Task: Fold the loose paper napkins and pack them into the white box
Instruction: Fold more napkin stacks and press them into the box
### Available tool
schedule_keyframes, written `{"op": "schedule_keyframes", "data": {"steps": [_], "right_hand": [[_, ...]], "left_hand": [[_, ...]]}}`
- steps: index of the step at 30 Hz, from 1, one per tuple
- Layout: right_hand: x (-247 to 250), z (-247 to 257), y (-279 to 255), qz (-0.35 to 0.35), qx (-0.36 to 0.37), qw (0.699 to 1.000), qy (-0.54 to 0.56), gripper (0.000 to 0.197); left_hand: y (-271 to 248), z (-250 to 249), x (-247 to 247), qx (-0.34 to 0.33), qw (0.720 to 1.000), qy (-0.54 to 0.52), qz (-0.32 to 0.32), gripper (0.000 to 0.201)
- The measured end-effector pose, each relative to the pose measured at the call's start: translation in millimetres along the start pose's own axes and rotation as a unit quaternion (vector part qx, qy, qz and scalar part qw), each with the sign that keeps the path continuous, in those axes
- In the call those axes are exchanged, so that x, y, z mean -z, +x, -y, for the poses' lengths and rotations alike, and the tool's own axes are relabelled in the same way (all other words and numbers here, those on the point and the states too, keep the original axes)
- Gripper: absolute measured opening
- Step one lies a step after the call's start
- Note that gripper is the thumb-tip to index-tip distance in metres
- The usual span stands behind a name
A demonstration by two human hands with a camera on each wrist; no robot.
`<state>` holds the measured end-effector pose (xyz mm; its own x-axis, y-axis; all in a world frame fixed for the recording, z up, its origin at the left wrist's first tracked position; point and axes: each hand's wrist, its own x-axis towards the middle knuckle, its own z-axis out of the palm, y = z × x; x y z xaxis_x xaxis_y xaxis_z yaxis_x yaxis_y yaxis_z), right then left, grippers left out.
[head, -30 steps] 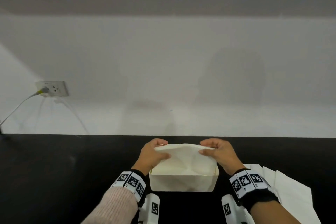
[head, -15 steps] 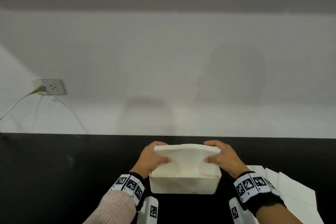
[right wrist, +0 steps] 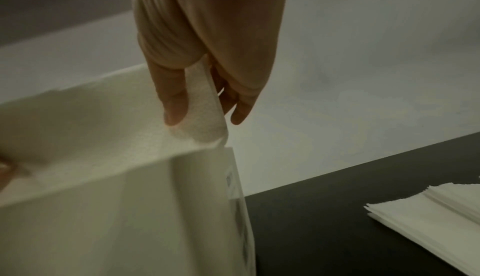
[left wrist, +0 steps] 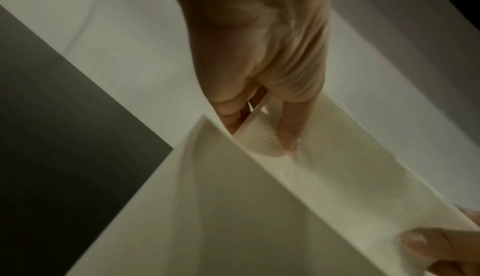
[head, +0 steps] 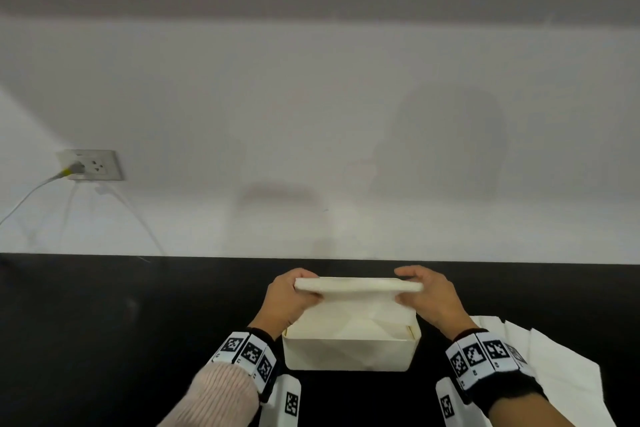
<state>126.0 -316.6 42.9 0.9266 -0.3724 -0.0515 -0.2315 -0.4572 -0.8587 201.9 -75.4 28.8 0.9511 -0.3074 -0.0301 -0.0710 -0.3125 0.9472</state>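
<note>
A folded white napkin point(head: 358, 286) hung stretched over the open white box point(head: 349, 354); loose napkins point(head: 568, 367) lay beside it.

The camera on my head looks forward and down from a little way back, taking in the wall, the black tabletop point(head: 104, 322), both my hands and the white box point(head: 349, 354). The one on my left wrist sits very close, looking along my left hand point(left wrist: 259, 54) at the napkin point(left wrist: 324, 167). The one on my right wrist looks as closely along my right hand point(right wrist: 207, 44), sharing that napkin and box and catching the napkin stack point(right wrist: 428, 214) to the right.
</note>
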Motion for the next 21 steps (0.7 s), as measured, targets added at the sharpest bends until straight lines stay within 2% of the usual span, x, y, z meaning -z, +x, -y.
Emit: {"op": "schedule_keyframes", "data": {"steps": [3, 6, 10, 13, 15, 18, 21], "right_hand": [[6.4, 7.9, 0.9, -0.016, 0.008, 0.998, 0.064, 0.033], [7.1, 7.7, -0.9, -0.012, -0.001, 0.993, 0.116, 0.036], [-2.4, -3.4, -5.7, 0.008, -0.013, 1.000, 0.013, 0.037], [0.6, 1.0, -3.3, -0.015, -0.019, 0.999, 0.031, 0.031], [6.5, 6.5, -1.8, -0.027, -0.017, 0.997, 0.076, 0.028], [10.8, 9.9, -3.9, -0.015, -0.009, 0.991, 0.131, 0.026], [4.2, 1.7, -5.8, 0.016, -0.034, 0.999, 0.035, 0.023]], "left_hand": [[0.5, -5.5, 3.7, -0.008, 0.999, -0.052, -0.006, 0.026], [-0.8, -5.1, 4.9, 0.003, 0.999, -0.054, 0.001, 0.028], [-3.4, 1.4, -1.1, 0.024, 0.999, -0.010, 0.026, 0.031], [-2.8, -1.8, 0.0, 0.018, 0.999, -0.020, 0.025, 0.024], [-1.7, -4.8, 2.8, 0.009, 0.998, -0.063, 0.015, 0.021], [-3.3, -7.0, 5.9, 0.007, 0.994, -0.107, -0.011, 0.024], [-5.3, -2.4, 5.4, 0.032, 0.997, -0.068, 0.004, 0.027]]}}
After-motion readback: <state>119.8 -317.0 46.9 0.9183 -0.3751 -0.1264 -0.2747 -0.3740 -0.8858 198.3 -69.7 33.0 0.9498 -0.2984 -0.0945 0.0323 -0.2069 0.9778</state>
